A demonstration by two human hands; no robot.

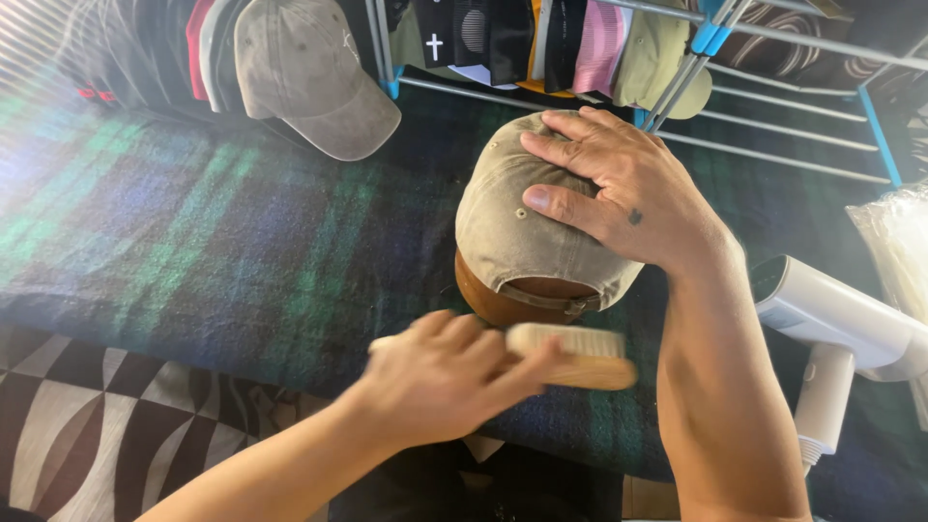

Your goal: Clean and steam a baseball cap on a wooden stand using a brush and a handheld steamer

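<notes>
A faded khaki baseball cap [512, 232] sits on a rounded brown form [493, 302] on a dark plaid blanket. My right hand [619, 184] lies flat on the cap's crown, fingers spread, pressing it down. My left hand [440, 372] grips a wooden brush with pale bristles [575, 353], held just below the cap's back strap; hand and brush are blurred by motion.
The plaid blanket [193, 242] covers the work surface. A row of caps [309, 77] lies at the back left, more hang on a metal rack [754, 87] behind. A white handheld steamer [831, 338] rests at the right, with a clear plastic bag [899, 242] beside it.
</notes>
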